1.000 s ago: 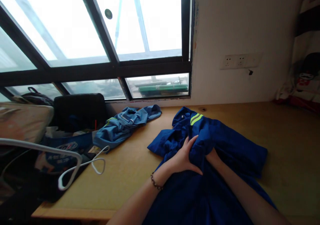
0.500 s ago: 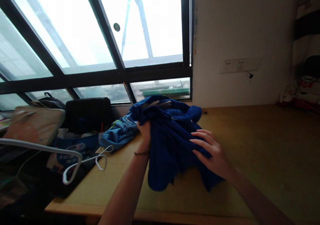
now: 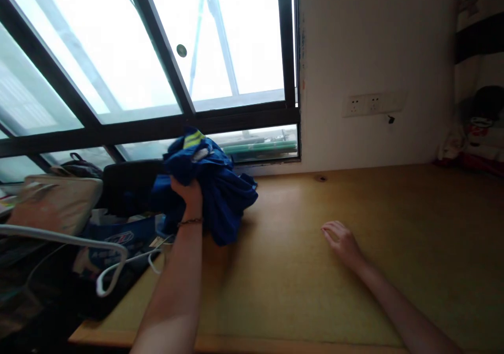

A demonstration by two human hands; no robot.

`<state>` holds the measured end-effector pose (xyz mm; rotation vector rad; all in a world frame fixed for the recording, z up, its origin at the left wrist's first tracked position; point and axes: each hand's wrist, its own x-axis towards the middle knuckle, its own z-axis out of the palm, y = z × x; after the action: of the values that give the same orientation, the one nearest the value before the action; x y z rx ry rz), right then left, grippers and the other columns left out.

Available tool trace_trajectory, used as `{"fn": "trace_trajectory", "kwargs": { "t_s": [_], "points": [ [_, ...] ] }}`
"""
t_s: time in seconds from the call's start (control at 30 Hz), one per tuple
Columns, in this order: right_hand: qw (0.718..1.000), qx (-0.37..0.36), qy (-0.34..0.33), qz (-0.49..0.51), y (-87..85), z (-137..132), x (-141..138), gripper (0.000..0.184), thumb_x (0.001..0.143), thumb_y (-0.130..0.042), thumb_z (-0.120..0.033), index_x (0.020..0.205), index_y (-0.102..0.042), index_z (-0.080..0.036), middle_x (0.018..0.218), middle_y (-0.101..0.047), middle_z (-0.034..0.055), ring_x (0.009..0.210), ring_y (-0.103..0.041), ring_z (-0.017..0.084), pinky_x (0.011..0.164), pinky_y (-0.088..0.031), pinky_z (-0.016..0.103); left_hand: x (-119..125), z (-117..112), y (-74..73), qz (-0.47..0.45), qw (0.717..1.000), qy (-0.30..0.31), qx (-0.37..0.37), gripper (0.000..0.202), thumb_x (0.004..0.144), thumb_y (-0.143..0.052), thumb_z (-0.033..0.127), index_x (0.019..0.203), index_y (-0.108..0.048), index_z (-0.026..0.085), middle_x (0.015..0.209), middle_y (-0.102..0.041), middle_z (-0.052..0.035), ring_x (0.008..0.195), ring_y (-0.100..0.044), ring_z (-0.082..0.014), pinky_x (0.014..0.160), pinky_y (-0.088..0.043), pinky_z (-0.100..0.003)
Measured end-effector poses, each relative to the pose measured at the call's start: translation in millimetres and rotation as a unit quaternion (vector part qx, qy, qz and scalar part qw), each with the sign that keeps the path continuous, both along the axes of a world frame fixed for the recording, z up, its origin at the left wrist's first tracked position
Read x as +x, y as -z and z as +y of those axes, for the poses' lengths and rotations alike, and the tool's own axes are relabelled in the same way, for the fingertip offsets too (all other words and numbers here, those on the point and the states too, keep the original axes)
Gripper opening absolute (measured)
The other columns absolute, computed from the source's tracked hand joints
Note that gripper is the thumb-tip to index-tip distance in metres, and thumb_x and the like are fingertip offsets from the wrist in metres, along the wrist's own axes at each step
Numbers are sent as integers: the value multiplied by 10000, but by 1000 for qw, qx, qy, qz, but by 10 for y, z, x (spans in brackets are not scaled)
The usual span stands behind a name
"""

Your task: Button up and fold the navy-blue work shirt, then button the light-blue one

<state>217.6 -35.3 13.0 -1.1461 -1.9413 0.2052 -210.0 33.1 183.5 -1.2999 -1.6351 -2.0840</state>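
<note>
A crumpled dark blue garment [image 3: 226,196] with a yellow-green stripe hangs bunched up over the back left of the wooden table [image 3: 283,291]. My left hand [image 3: 187,190], with a bracelet at the wrist, is closed around its near side, and the cloth hides part of the fingers. To the right, over the bare tabletop, my right hand [image 3: 342,243] is apart from the garment. Its fingers are curled with the tips drawn in to the thumb, and nothing shows between them.
A white hanger-like frame [image 3: 79,243] sticks in from the left edge. Behind it are a blue printed bag [image 3: 122,233], a beige case [image 3: 59,201] and a black chair-like back [image 3: 129,178]. A window runs along the back; a wall socket [image 3: 364,104] is at right.
My left hand has carried the dark blue garment left and toward the window. My right hand has come off the cloth, and its fingers have drawn together. The light blue clothing is now covered.
</note>
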Motion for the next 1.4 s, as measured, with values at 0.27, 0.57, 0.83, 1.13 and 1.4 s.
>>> {"fn": "trace_trajectory", "kwargs": {
  "t_s": [0.27, 0.57, 0.83, 1.13, 1.4],
  "points": [
    [998, -55, 7, -18, 96, 11, 59, 189, 784, -418, -222, 756, -600, -183, 789, -613, 55, 776, -560, 184, 728, -442, 329, 137, -151, 1385, 173, 897, -92, -396, 345, 715, -500, 142, 1060, -493, 160, 1166, -422, -115, 1042, -439, -239, 891, -357, -341],
    [996, -86, -11, -30, 89, -15, -19, 184, 776, -425, -201, 743, -604, -175, 775, -612, 51, 751, -559, 168, 705, -438, 305, 754, -503, 1146, 305, 836, -143, -432, 628, 712, -510, 220, 1294, -277, 189, 1382, -125, -158, 1253, -102, -378, 939, -182, -581],
    [996, -83, -2, -34, 74, -22, 4, 186, 786, -425, -210, 733, -600, -176, 760, -609, 45, 730, -561, 162, 693, -439, 296, 932, -736, 1535, 489, 736, 170, -437, 361, 849, -312, 293, 1180, -458, 284, 1236, -472, -34, 1176, -365, -191, 1023, -160, -393],
    [995, -90, -9, -39, 64, -11, -17, 185, 790, -419, -199, 740, -596, -177, 758, -603, 44, 728, -555, 159, 688, -433, 288, 852, -617, 1485, 383, 782, 107, -481, 256, 820, -354, 235, 936, -574, 171, 995, -589, -114, 951, -530, -227, 881, -355, -335],
    [995, -96, -7, -30, 88, 4, 8, 188, 795, -418, -205, 742, -596, -174, 760, -605, 40, 728, -552, 154, 694, -423, 280, 1847, -690, 1493, 302, 822, 351, -331, 173, 810, -412, 206, 900, -558, 186, 821, -579, -39, 664, -539, -115, 624, -428, -219]
  ]
}}
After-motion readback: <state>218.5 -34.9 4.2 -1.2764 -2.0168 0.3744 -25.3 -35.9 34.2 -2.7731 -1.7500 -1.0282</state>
